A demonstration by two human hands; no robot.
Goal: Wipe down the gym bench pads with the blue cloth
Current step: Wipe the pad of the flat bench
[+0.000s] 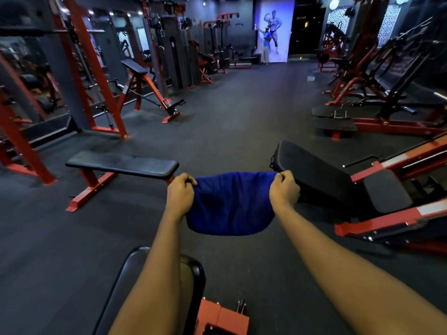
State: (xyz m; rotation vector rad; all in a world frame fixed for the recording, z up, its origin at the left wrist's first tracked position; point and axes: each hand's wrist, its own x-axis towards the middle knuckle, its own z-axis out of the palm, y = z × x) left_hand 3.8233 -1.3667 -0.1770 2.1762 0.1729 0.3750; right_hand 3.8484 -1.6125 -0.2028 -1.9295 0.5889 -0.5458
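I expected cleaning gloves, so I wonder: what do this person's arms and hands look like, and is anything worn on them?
Nothing is worn. The left hand and right hand are bare: no gloves, and no rings that I can make out. The left arm and right arm are bare too, with no sleeves, watch or wristband in view.
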